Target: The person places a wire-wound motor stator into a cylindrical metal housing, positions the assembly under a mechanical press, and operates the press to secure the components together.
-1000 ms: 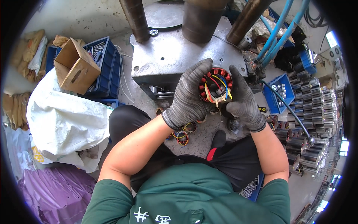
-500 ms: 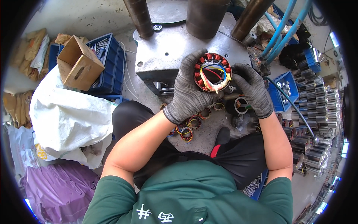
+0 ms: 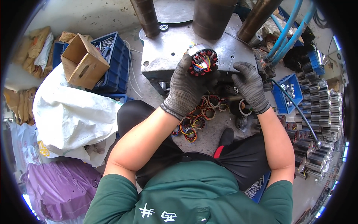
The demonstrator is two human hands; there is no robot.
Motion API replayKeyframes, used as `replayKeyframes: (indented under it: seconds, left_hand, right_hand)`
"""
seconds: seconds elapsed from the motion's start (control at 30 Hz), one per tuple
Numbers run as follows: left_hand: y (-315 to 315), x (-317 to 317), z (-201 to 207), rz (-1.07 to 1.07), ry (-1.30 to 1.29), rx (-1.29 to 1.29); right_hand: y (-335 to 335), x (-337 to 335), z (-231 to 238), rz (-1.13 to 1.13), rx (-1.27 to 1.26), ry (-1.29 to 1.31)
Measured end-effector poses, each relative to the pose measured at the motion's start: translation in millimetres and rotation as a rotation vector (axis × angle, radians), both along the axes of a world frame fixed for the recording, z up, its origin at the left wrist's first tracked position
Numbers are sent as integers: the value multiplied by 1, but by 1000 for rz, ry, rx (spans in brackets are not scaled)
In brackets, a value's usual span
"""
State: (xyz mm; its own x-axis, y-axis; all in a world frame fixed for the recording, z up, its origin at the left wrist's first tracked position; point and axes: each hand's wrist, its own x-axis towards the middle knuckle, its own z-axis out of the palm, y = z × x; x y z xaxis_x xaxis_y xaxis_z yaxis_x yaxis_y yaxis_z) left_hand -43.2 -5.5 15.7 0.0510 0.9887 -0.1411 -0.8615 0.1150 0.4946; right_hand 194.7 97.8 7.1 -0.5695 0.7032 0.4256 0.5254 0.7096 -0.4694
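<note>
My left hand (image 3: pixel 185 86), in a grey knit glove, is closed round a motor stator (image 3: pixel 203 60) just over the front edge of the metal press table. The stator is tilted, showing its bright steel outer wall, red windings and blue and yellow wires inside. To its right, my gloved right hand (image 3: pixel 252 86) is apart from it, fingers loosely curled and spread, with nothing visible in them. Below the hands, several wound stators (image 3: pixel 200 122) with coloured wires lie on the floor. A dark cylindrical housing (image 3: pixel 244 107) is partly covered by my right hand.
The press table (image 3: pixel 160 56) carries thick steel columns (image 3: pixel 214 20) and a small bearing ring (image 3: pixel 163 27). Blue crates (image 3: pixel 116 71) and a cardboard box (image 3: pixel 85 63) stand left. Stacked steel cylinders (image 3: pixel 315 108), a blue bin (image 3: pixel 289 102) and blue hoses (image 3: pixel 285 33) are right.
The stator has turned in my left hand from showing its round face to showing its side wall. My right hand has come away from beside it, its fingers opening. The view has shifted slightly.
</note>
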Motion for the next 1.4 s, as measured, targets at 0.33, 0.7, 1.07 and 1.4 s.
replayKeyframes:
  seconds: [0.33, 0.7, 1.07, 1.4]
  left_hand:
    - [-2, 7, 8, -11, -254, -45]
    - [0, 21, 1, -88, -321, 0]
    - [-5, 25, 0, -138, -248, -13]
    - [-6, 29, 0, -163, -289, -76]
  right_hand:
    - [-46, -51, 42, 47, -6, 345]
    - [-33, -72, 56, 128, 400, 281]
    - [-23, -72, 60, 181, 582, 224]
    - [-26, -68, 61, 239, 645, 214]
